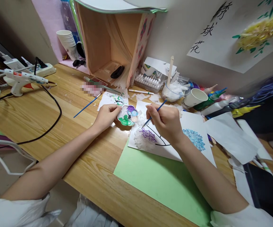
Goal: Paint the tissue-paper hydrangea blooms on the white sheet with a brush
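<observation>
In the head view my left hand [108, 116] grips the edge of a small flower-shaped paint palette [127, 115] with purple, green, blue and white paint in its wells. My right hand [166, 121] is closed round a thin blue paintbrush [160, 106]. The brush tip is at a raised white flower [140, 141], partly coloured purple, on a white sheet [171, 154]. Dark stems are drawn on that sheet, and a blue flower [194, 139] stands out to the right of my right wrist. Green paper [155, 176] lies under the sheet.
Behind the sheet stand a tub of white scraps [171, 92], a paper cup [195, 97] and several paint bottles [218, 94]. Another blue brush [86, 106] and a paint-smeared paper [113, 100] lie left. A glue gun [20, 80] and its black cable occupy the far left.
</observation>
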A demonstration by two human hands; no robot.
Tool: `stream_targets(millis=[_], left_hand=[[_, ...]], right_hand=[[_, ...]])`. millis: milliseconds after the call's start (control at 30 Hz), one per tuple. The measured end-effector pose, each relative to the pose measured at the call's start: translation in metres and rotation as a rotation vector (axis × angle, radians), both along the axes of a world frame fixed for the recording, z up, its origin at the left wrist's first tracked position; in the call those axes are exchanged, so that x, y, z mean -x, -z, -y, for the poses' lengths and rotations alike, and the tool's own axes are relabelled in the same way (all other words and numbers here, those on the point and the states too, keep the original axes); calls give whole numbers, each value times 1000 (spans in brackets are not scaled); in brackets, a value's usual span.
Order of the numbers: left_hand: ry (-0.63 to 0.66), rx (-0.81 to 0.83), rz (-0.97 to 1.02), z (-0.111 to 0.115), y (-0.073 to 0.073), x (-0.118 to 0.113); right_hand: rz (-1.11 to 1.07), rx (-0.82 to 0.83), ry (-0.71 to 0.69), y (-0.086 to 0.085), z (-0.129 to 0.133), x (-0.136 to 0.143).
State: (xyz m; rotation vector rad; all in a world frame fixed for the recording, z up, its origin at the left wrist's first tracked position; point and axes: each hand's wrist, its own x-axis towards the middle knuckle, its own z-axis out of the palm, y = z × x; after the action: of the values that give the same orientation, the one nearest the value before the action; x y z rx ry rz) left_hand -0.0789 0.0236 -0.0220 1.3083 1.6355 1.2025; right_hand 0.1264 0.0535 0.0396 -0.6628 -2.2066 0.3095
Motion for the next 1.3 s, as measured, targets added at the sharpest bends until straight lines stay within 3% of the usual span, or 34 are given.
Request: stream_targets(millis=[600, 867, 1300], left_hand=[[8, -4, -12, 1, -3, -1], [31, 5, 2, 4, -6, -3], [74, 4, -8, 6, -8, -5]], right_hand=[[44, -35, 10, 1, -1, 0], [-193, -21, 58, 0, 0, -2], [-80, -7, 20, 3, -3, 2]])
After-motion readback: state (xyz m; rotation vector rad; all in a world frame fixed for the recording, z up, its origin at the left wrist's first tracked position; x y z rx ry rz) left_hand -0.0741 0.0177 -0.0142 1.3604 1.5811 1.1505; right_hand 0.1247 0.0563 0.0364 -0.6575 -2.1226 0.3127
